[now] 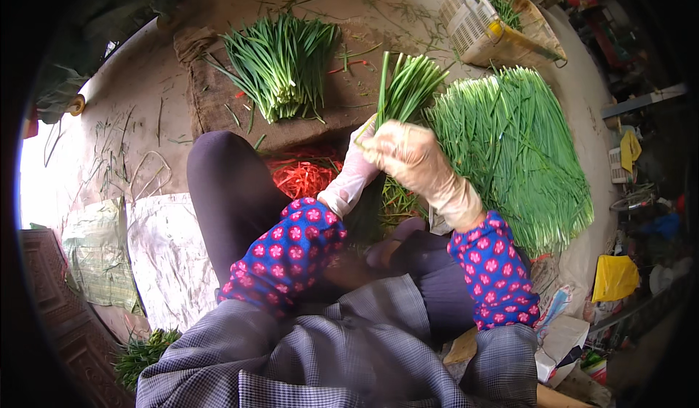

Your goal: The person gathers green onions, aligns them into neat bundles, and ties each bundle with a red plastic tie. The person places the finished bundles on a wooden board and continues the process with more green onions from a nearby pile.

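Observation:
My left hand, in a thin pale glove, is closed around the lower part of a bunch of garlic chives, whose pale cut ends point up and away from me. Over that bunch lies my right hand, also gloved, its fingers pinching a thin green leaf near the left hand. A larger bunch of chives rests on a brown burlap-covered surface ahead. To the right of my hands spreads a thick pile of chives. The leafy ends of the held bunch are hidden.
Red plastic strips lie between my knees, near loose green scraps. A yellowish plastic crate with greens stands at the upper right. Pale woven sacks lie at left, and more greens sit at lower left. Clutter lines the right side.

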A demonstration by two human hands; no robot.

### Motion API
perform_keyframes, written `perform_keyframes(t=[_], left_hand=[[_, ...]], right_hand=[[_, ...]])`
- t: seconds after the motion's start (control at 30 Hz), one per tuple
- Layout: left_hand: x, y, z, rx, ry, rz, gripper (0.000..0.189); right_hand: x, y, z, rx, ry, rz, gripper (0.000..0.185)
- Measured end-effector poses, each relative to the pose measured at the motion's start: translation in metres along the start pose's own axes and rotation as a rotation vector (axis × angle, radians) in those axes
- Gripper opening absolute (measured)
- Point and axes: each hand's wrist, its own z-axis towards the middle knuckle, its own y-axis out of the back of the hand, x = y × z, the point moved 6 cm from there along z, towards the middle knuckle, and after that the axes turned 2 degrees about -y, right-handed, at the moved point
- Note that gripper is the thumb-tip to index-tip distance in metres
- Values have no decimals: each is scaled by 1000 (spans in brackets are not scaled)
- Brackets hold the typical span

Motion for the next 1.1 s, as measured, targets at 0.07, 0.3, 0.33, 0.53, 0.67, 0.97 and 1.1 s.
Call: perform_keyframes(t=[0.07, 0.3, 0.33, 0.53, 0.67, 0.97, 1.1], left_hand=[[16, 13, -3, -94, 123, -490, 31], [-27, 5, -6, -199, 136, 195, 50], [-27, 7, -6, -210, 115, 230, 51], [-55, -12, -11, -216, -148, 803, 55], [-56, -33, -19, -107, -207, 929, 77], [-60, -32, -15, 306, 330, -88, 75], [-66, -42, -22, 302, 338, -180, 38]], right_hand=[[20, -5, -2, 83, -151, 320, 11], [-48, -25, -124, 952, -485, -456, 33], [-61, -22, -118, 868, -629, -542, 42], [-104, -6, -53, -494, -697, 834, 98], [-104, -15, -33, -891, -704, 917, 58], [-70, -2, -22, -483, -434, 1439, 63], [-73, 14, -28, -518, -468, 1048, 70]])
